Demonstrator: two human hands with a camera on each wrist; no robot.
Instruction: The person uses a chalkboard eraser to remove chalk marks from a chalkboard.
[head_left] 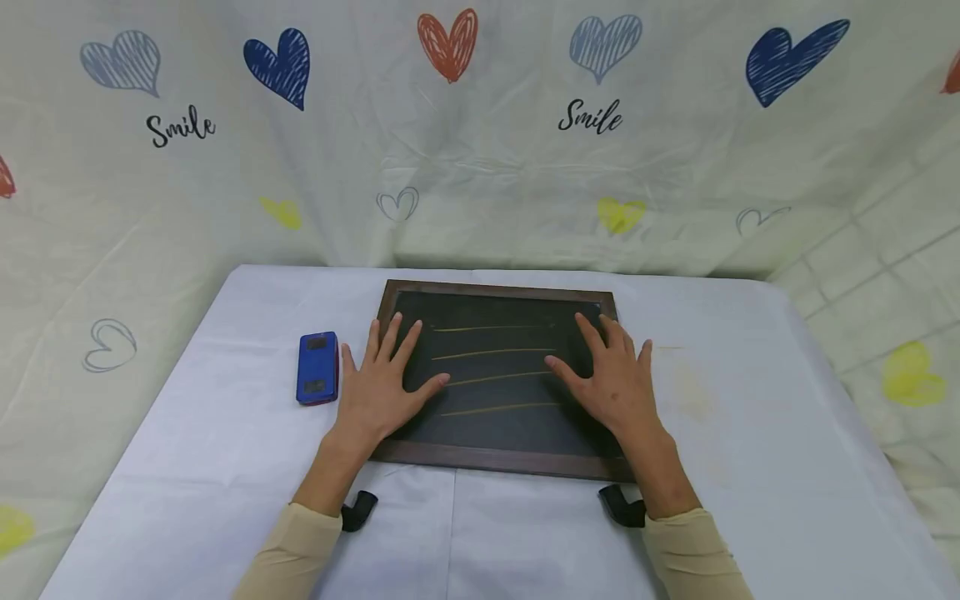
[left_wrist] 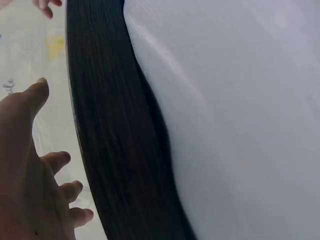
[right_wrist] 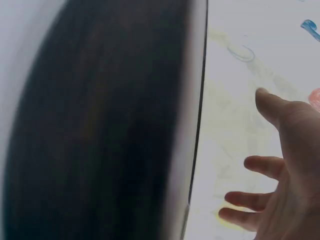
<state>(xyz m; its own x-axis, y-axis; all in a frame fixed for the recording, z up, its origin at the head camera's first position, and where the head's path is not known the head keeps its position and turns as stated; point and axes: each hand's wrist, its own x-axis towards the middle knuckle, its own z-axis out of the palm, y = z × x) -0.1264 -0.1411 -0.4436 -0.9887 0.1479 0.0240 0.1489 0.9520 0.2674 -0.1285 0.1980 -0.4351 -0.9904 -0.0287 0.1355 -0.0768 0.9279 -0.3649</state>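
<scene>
Left hand [head_left: 375, 396] and right hand [head_left: 618, 390] spread and unclenched over brown-framed rectangular blackboard [head_left: 491, 433]; head view alone shows blue rectangular block [head_left: 317, 367].

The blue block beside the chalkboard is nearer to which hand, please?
Left: the left hand is just beside the blue block, at the left side of the chalkboard; the right hand is farther off, at the chalkboard's right side.

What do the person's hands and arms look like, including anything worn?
Both the left hand and the right hand are bare, with no gloves or rings visible. Plain beige sleeves end short of the wrists, and a bent black piece juts inward at each sleeve's end.
</scene>
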